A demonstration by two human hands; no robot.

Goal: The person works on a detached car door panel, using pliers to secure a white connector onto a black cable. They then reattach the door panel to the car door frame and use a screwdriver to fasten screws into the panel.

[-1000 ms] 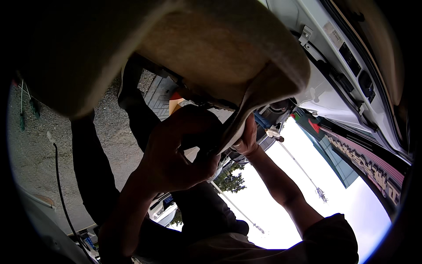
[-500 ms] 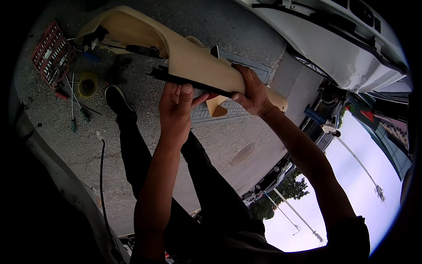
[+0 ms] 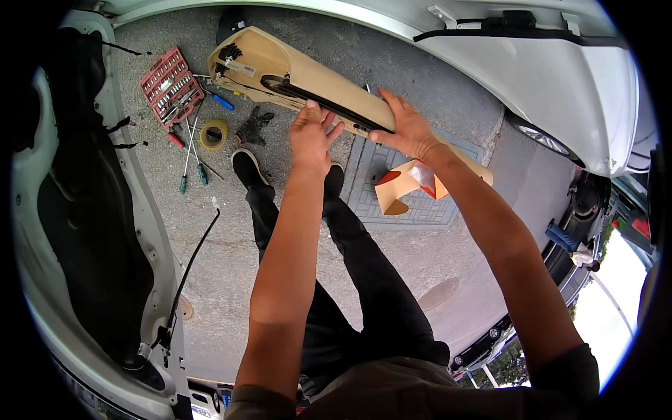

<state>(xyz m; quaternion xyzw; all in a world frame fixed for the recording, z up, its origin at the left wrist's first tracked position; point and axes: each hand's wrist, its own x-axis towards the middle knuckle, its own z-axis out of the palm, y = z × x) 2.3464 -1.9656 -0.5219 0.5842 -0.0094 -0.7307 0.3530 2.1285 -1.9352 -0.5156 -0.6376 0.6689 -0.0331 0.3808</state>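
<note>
A long beige door trim panel is held up in front of me, tilted, with its hollow end toward the far left. Along its near edge runs a black strip. My left hand has its thumb and fingertips closed at the strip, with other fingers partly stretched out beneath. My right hand grips the panel farther right, its thumb on the near side by the strip's end and its fingers over the far side. Black clips and wiring show inside the hollow end. The fingers behind the panel are hidden.
On the ground at left lie a red socket set, screwdrivers, a tape roll and a dark glove. An opened cardboard box lies near a ground cover. A stripped car door stands left, a white car far right.
The view has shifted and brightened. The black strip's left end, which stuck out below the panel, now lies along the panel's edge. Both hands remain at the panel and strip.
</note>
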